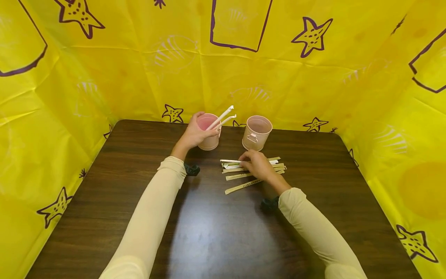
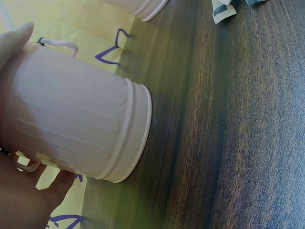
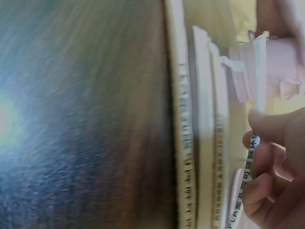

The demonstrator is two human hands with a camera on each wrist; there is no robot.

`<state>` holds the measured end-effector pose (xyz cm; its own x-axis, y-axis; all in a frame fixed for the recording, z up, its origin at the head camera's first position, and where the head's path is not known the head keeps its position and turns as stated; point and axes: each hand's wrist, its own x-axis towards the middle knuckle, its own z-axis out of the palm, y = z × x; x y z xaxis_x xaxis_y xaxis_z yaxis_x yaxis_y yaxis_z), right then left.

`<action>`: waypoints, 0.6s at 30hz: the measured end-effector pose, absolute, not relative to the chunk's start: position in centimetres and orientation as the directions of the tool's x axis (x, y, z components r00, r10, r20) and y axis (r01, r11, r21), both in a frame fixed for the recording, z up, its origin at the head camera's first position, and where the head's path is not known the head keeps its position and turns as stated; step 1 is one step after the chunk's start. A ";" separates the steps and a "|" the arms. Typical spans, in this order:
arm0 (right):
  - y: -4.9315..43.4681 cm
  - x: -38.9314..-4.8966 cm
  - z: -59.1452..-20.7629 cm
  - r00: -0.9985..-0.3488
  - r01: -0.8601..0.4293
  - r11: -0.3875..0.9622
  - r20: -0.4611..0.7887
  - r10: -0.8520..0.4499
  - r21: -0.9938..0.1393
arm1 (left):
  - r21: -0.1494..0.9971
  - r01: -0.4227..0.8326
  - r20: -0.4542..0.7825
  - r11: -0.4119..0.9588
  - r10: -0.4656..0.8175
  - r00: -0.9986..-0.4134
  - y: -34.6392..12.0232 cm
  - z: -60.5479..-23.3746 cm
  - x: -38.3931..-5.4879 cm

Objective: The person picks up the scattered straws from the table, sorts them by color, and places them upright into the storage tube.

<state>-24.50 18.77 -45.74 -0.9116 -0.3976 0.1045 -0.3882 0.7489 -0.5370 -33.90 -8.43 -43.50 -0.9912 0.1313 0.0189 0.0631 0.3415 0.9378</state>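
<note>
My left hand (image 1: 193, 133) grips a pink bucket (image 1: 209, 144) at the back of the table, thumb and fingers on opposite sides of its rim. Two white paper-wrapped straws (image 1: 222, 116) lean out of this bucket. In the left wrist view the bucket's ribbed wall (image 2: 71, 109) and small handles show, its base at the tabletop. With thumb and fingers my right hand (image 1: 259, 166) pinches a white-wrapped straw (image 3: 260, 71) printed with dark lettering. Below that hand lie several wrapped straws (image 1: 240, 188), brown and white, roughly side by side; the hand hides part of them.
A second pink bucket (image 1: 257, 133) with a small handle stands to the right of the held one, behind the straws. Both are on a dark wood-grain table (image 1: 223, 232). A yellow patterned cloth (image 1: 139, 77) rises behind the table and along both sides.
</note>
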 end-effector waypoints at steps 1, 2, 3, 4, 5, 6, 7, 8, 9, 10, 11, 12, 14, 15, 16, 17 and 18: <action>18.8 -24.6 -45.5 -0.909 -0.394 0.740 0.116 -0.400 -0.545 | 0.938 0.063 0.019 0.340 0.132 -0.991 -8.4 -43.5 -33.9; 18.7 -24.6 -45.3 -0.907 -0.400 0.730 0.128 -0.401 -0.554 | 0.939 0.064 0.020 0.338 0.133 -0.991 -8.5 -43.5 -34.0; 18.7 -24.6 -45.1 -0.906 -0.406 0.720 0.141 -0.400 -0.563 | 0.940 0.065 0.021 0.335 0.134 -0.991 -8.5 -43.4 -34.0; 18.7 -24.7 -44.9 -0.904 -0.411 0.708 0.155 -0.399 -0.574 | 0.941 0.066 0.021 0.333 0.135 -0.991 -8.5 -43.4 -34.1; 18.6 -24.7 -44.6 -0.902 -0.418 0.696 0.173 -0.396 -0.584 | 0.942 0.066 0.021 0.329 0.136 -0.990 -8.5 -43.4 -34.1; 18.6 -24.7 -44.4 -0.900 -0.424 0.684 0.191 -0.392 -0.593 | 0.943 0.067 0.023 0.325 0.137 -0.990 -8.5 -43.4 -34.2; 18.5 -24.7 -44.2 -0.897 -0.431 0.671 0.210 -0.389 -0.603 | 0.944 0.066 0.022 0.324 0.138 -0.990 -8.5 -43.3 -34.1; 18.5 -24.6 -44.0 -0.893 -0.442 0.657 0.231 -0.386 -0.611 | 0.944 0.064 0.019 0.324 0.139 -0.990 -8.5 -43.3 -34.1; 18.4 -24.6 -43.8 -0.889 -0.452 0.644 0.253 -0.382 -0.617 | 0.944 0.062 0.016 0.323 0.141 -0.990 -8.5 -43.3 -34.1; 18.4 -24.5 -43.6 -0.884 -0.463 0.629 0.274 -0.379 -0.624 | 0.944 0.061 0.015 0.324 0.141 -0.990 -8.5 -43.4 -34.1; 18.3 -24.5 -43.4 -0.878 -0.475 0.616 0.295 -0.376 -0.628 | 0.944 0.059 0.013 0.325 0.141 -0.990 -8.4 -43.4 -34.0; 18.3 -24.4 -43.1 -0.873 -0.485 0.603 0.315 -0.372 -0.634 | 0.943 0.058 0.012 0.327 0.141 -0.990 -8.4 -43.4 -34.0; 18.1 -24.3 -42.5 -0.869 -0.493 0.568 0.342 -0.357 -0.659 | 0.943 0.057 0.011 0.329 0.142 -0.990 -8.4 -43.5 -33.9; 18.0 -24.2 -42.2 -0.871 -0.490 0.552 0.346 -0.349 -0.675 | 0.942 0.058 0.011 0.330 0.141 -0.990 -8.4 -43.5 -33.9; 18.0 -24.1 -41.9 -0.875 -0.481 0.537 0.347 -0.337 -0.693 | 0.941 0.059 0.013 0.332 0.141 -0.990 -8.4 -43.5 -33.9; 17.9 -23.9 -41.5 -0.881 -0.470 0.517 0.344 -0.325 -0.715 | 0.941 0.060 0.014 0.334 0.140 -0.990 -8.4 -43.5 -33.9; 17.7 -23.8 -41.2 -0.888 -0.455 0.495 0.339 -0.310 -0.740 | 0.940 0.062 0.016 0.335 0.140 -0.990 -8.4 -43.5 -33.9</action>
